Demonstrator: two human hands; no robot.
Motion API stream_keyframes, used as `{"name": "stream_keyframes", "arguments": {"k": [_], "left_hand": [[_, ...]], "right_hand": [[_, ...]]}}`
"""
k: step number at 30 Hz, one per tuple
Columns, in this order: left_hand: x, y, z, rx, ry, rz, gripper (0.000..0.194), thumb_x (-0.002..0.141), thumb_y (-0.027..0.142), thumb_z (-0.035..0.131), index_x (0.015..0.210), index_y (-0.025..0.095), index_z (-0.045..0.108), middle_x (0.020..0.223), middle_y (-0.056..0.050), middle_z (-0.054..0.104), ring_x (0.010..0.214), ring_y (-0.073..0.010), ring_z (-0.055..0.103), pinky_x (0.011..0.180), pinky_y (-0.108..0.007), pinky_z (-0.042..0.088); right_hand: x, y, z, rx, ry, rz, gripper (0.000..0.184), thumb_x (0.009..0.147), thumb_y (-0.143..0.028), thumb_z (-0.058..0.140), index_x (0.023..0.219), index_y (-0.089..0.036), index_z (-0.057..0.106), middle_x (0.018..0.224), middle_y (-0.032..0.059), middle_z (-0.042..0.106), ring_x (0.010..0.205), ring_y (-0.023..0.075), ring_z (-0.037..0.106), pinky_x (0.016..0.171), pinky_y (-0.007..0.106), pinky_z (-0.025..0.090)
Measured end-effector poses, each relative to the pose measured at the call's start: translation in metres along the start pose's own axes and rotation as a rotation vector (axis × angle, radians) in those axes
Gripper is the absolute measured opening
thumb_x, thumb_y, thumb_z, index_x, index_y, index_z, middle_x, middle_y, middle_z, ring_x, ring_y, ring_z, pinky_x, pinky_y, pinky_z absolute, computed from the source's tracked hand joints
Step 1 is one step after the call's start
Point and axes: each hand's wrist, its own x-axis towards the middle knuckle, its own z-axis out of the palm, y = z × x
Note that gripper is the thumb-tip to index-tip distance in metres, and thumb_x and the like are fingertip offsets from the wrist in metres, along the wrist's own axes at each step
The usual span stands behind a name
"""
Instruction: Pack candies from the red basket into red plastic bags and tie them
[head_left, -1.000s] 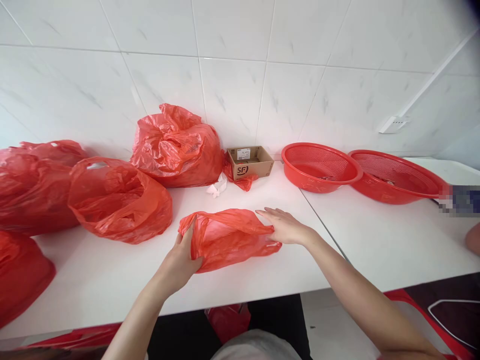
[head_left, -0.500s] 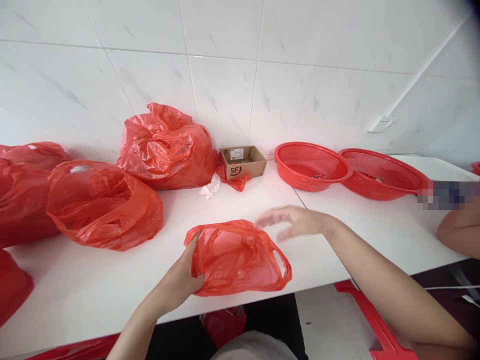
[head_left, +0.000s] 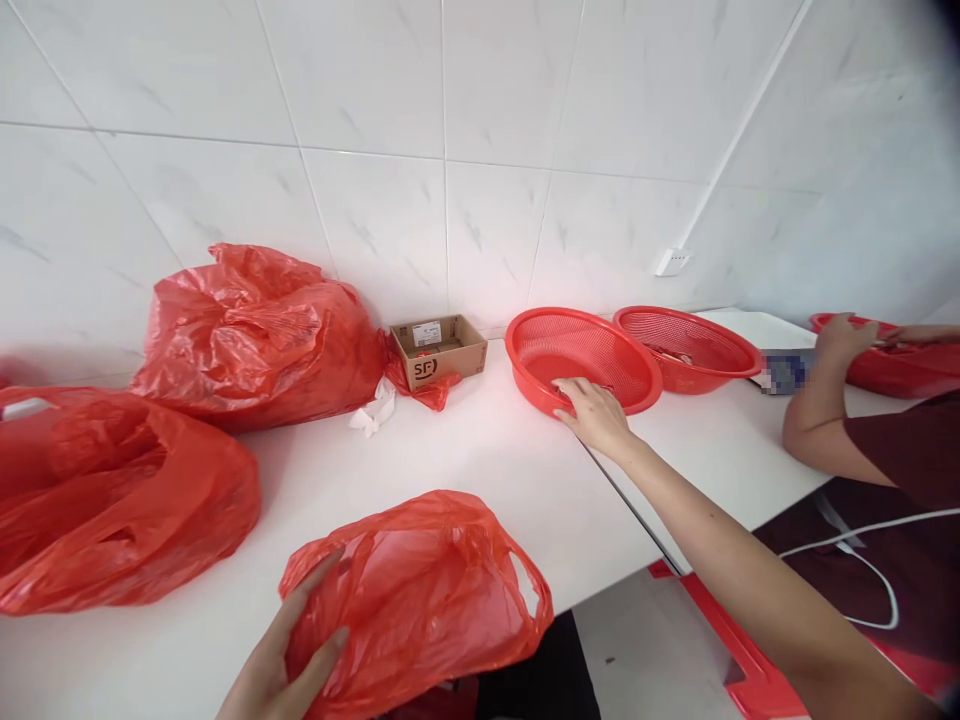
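The open bag is at the near edge of the table, its mouth spread wide and one handle loop standing out on the right side. That much is done: the film is parted. Whether anything lies in its folds cannot be told.

The person's left hand grasps the bag's left side loosely, fingers and thumb apart with film between them. The right hand is well apart from the bag, its fingers at the near rim of the first basket; whether they clench the rim or only rest on it cannot be told. Small things show in that basket, partly hidden by the hand, so its contents have not all been taken out. The second basket, just beside it, also holds small things.

Beyond the open bag, a tissue and a small red bag lie by the box. The big bag bulges beside them near the wall, and the left bag sits in front of it, loosely open. How much work is left cannot be judged from these. Farther right, a co-worker's hands are at a third basket.
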Motion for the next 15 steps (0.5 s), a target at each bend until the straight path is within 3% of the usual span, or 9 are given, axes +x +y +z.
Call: {"name": "stream_keyframes", "arguments": {"k": [3,6,9,11,13,15], "left_hand": [[-0.001,0.004,0.005,-0.024,0.006,-0.031,0.059,0.082,0.059,0.055,0.137,0.039,0.049,0.145,0.001,0.053,0.142,-0.0307,0.038,0.117,-0.052,0.029],[0.001,0.004,0.010,-0.031,0.005,-0.027,0.057,0.082,0.059,0.055,0.135,0.037,0.052,0.145,0.000,0.054,0.141,-0.0315,0.040,0.117,-0.052,0.029],[0.005,0.003,0.015,-0.005,-0.013,0.002,0.056,0.083,0.058,0.055,0.135,0.036,0.053,0.144,0.000,0.055,0.141,-0.0308,0.040,0.117,-0.052,0.027],[0.007,0.000,0.016,0.010,-0.044,0.002,0.057,0.084,0.058,0.053,0.136,0.035,0.052,0.141,-0.001,0.057,0.139,-0.0300,0.043,0.117,-0.051,0.026],[0.008,-0.007,0.015,0.008,-0.091,-0.013,0.058,0.084,0.059,0.053,0.137,0.034,0.052,0.139,-0.002,0.059,0.136,-0.0293,0.047,0.117,-0.050,0.027],[0.009,-0.017,0.011,0.006,-0.157,-0.040,0.060,0.081,0.060,0.058,0.135,0.033,0.055,0.137,-0.003,0.062,0.132,-0.0299,0.051,0.115,-0.049,0.032]], "right_hand": [[-0.008,-0.017,0.002,0.037,-0.019,0.035,0.041,0.093,-0.023,0.048,0.133,-0.020,0.057,0.123,0.0114,0.066,0.105,0.0293,0.064,0.088,0.042,0.049],[-0.018,-0.044,-0.002,0.119,-0.042,0.002,0.042,0.093,-0.027,0.049,0.135,-0.026,0.055,0.123,0.0064,0.068,0.108,0.0255,0.065,0.089,0.038,0.050],[-0.016,-0.065,-0.017,0.471,-0.141,-0.103,0.057,0.092,-0.043,0.055,0.145,-0.027,0.043,0.127,0.0071,0.065,0.112,0.0226,0.063,0.091,0.036,0.051],[-0.001,-0.064,-0.029,0.603,-0.187,-0.089,0.062,0.092,-0.050,0.052,0.148,-0.026,0.039,0.134,0.0096,0.061,0.114,0.0223,0.062,0.092,0.036,0.050],[0.019,-0.049,-0.037,0.447,-0.270,-0.010,0.066,0.092,-0.052,0.050,0.150,-0.025,0.036,0.145,0.0111,0.050,0.124,0.0246,0.055,0.097,0.038,0.047],[0.037,-0.028,-0.037,0.228,-0.434,0.050,0.078,0.083,-0.053,0.062,0.151,-0.022,0.036,0.149,0.0138,0.044,0.131,0.0305,0.048,0.100,0.040,0.044]]}}
